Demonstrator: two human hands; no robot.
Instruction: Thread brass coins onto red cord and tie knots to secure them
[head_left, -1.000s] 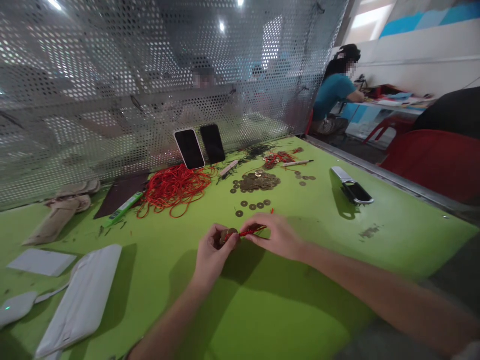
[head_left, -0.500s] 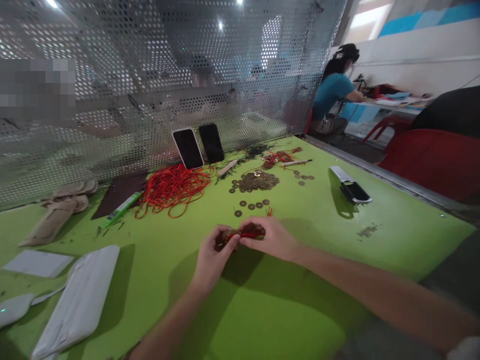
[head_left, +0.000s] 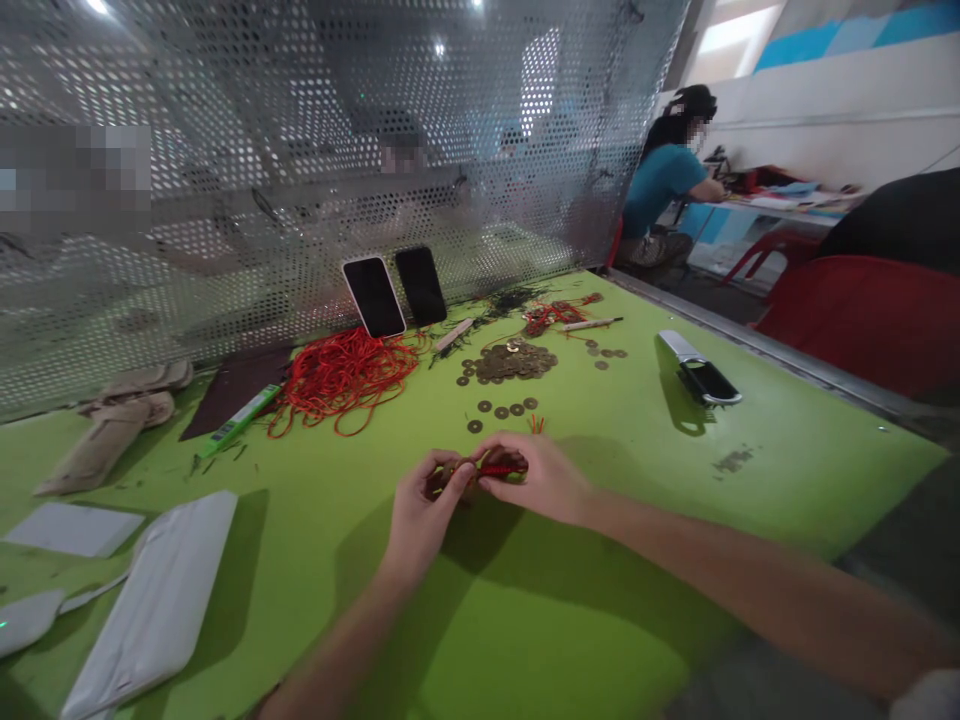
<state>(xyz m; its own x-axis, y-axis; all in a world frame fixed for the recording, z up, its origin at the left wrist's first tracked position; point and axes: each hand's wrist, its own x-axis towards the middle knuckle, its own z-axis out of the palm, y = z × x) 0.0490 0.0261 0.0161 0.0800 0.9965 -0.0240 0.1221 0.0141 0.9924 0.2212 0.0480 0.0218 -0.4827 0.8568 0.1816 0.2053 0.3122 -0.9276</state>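
Note:
Held between my two hands, just above the green table, is a braided red cord point(head_left: 501, 469) with a round brown coin at its left end. My left hand point(head_left: 426, 503) pinches the coin end between thumb and fingers. The cord's right part is gripped by my right hand point(head_left: 541, 478), whose curled fingers partly hide it. Loose red cord ends point(head_left: 537, 425) stick up just behind the right hand. Several loose coins point(head_left: 501, 411) with centre holes lie a little beyond my hands, and a larger coin pile point(head_left: 517, 361) is behind them.
A red cord heap point(head_left: 349, 380) lies left of the coins, beside a green cutter point(head_left: 241, 418). Two phones point(head_left: 375, 296) lean on the perforated screen point(head_left: 300, 200). A white pouch point(head_left: 154, 605) is at left, a black-and-silver object point(head_left: 701, 370) at right. A person point(head_left: 667, 180) sits beyond.
Both hands stay in nearly the same place. My left thumb has shifted slightly over the coin end, and the red braid shows a little more clearly at the right fingers.

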